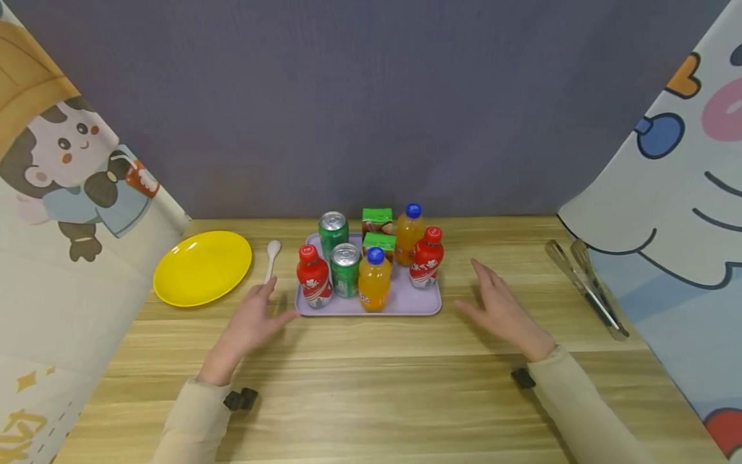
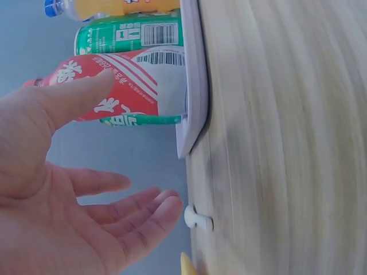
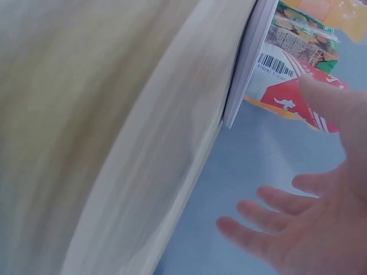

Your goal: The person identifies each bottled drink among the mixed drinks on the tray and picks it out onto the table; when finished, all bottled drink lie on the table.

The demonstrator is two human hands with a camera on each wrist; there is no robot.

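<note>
In the middle of the head frame, a lilac tray (image 1: 414, 303) stands on the wooden counter (image 1: 371, 393). A red bottle (image 1: 315, 282) is at its left end and another red bottle (image 1: 426, 263) at its right; between them are two green cans (image 1: 346, 277), two orange-drink bottles (image 1: 373, 287) with blue caps and two green-topped cartons (image 1: 379, 243), one behind the other. Lower left of centre, the left hand (image 1: 249, 323) has its grip released, fingers extended and thumb toward the tray's near left corner; whether the thumb tip quite touches the tray is hard to tell. Right of centre, the right hand (image 1: 504, 310) also has its grip released, fingers extended, apart from the tray's right end. A white spoon (image 1: 272, 256) lies near the left hand's fingers, between the tray and a yellow plate (image 1: 203, 269) at the left of the frame. Metal tongs (image 1: 581, 288) lie at far right.
</note>
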